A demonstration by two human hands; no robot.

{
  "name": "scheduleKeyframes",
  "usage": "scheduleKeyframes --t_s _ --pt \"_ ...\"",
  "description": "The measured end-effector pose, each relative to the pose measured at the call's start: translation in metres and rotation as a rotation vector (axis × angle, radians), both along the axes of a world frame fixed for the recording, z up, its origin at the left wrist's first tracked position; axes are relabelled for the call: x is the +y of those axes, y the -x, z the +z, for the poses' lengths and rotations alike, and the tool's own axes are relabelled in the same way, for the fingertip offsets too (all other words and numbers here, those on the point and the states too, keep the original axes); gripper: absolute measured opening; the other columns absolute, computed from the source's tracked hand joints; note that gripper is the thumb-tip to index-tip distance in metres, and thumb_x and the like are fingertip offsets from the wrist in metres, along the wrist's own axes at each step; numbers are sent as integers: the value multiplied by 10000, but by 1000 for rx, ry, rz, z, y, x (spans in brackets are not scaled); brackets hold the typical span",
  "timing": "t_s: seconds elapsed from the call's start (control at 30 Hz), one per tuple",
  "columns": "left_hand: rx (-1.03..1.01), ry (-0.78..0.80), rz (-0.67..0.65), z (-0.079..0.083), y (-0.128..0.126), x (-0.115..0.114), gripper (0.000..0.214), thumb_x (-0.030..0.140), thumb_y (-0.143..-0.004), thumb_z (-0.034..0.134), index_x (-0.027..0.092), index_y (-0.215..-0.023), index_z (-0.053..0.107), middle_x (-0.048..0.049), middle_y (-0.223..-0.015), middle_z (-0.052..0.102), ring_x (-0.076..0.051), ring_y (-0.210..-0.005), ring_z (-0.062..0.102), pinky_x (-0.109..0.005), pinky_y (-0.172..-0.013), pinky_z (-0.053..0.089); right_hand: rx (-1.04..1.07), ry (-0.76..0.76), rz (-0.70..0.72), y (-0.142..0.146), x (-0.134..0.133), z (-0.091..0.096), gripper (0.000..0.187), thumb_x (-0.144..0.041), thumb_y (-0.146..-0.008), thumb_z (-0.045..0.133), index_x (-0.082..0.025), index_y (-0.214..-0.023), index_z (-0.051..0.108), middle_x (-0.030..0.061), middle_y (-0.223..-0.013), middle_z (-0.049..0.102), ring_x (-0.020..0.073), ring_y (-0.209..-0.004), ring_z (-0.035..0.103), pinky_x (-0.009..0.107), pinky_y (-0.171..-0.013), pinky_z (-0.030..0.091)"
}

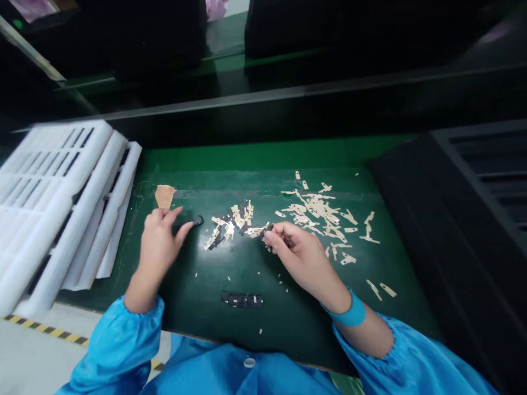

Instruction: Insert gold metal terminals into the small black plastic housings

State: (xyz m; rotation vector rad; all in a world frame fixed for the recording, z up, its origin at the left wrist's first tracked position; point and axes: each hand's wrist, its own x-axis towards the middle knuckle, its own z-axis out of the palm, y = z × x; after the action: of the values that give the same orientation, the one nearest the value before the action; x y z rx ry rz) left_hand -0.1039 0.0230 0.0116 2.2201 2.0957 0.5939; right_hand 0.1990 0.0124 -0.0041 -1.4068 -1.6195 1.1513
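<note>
My left hand (pixel 160 238) hovers over the left of the green tabletop, thumb and index finger apart. Just beyond its thumb tip lies a small black piece (pixel 198 220); whether they touch is unclear. At the centre my right hand (pixel 298 255), with a blue band on the wrist, pinches a small dark piece (pixel 268 228) between thumb and fingers. Beside that pinch is a heap of black and cream strips (pixel 233 220). Cream cut-out pieces (pixel 319 211) are scattered beyond and to the right of my right hand. Nearer my body rests a long black plastic part (pixel 242 299) with small light patches.
White slotted trays (pixel 93 214) are stacked at the left. On the right stands a black slotted tray or crate (pixel 461 219). A brown paper-like piece (pixel 164 196) lies beyond my left hand. Tiny pale scraps dot the tabletop (pixel 197 312). A dark ledge runs along the back.
</note>
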Motion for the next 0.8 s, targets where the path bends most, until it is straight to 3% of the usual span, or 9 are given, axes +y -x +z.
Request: scheduleKeyframes --t_s 0.1,0.2,0.33,0.53,0.63,0.73,0.8 --pt "-295 287 59 -6 34 11 378 545 -853 697 189 -952 778 -65 -825 683 -209 -702 611 -329 -684 506 55 12 -2 1 2 1 284 -417 -975 539 -223 -768 547 -34 -624 519 127 -562 463 262 -532 362" --pt "-404 385 136 -8 43 16 388 573 -814 708 191 -862 758 -41 -760 702 -177 -634 569 -284 -609 442 101 2 -17 1 4 1 237 -370 -957 548 -218 -775 549 -44 -630 499 118 -574 456 256 -543 371" --pt "-424 379 120 -3 40 17 425 565 -766 763 187 -959 751 -41 -813 709 -174 -676 579 -278 -641 458 118 -10 -37 2 6 -1 212 -342 -945 551 -216 -775 540 -50 -635 498 112 -574 460 257 -552 380" --pt "-581 420 188 1 40 21 445 555 -639 851 166 -806 713 -30 -700 685 -160 -630 594 -264 -608 449 63 -15 -18 1 4 0 220 -363 -952 534 -217 -789 550 -42 -642 513 117 -571 476 264 -548 380" --pt "-613 326 231 12 39 19 425 518 -659 851 156 -841 724 -41 -738 710 -165 -663 630 -271 -646 487 49 -6 -20 -1 3 -2 238 -373 -958 533 -219 -778 544 -39 -645 517 120 -574 477 264 -544 375" --pt "-641 104 207 23 15 14 438 438 -744 833 175 -1083 743 -19 -801 725 -163 -740 662 -281 -733 538 54 -7 -14 0 3 -2 226 -373 -959 543 -216 -797 555 -37 -646 534 122 -581 485 263 -551 377" --pt "-797 129 144 22 -18 10 455 419 -772 825 189 -1154 739 -27 -862 751 -171 -771 694 -296 -747 576 63 -18 -24 1 3 -1 211 -362 -953 545 -215 -801 556 -40 -639 532 119 -576 484 261 -557 382"
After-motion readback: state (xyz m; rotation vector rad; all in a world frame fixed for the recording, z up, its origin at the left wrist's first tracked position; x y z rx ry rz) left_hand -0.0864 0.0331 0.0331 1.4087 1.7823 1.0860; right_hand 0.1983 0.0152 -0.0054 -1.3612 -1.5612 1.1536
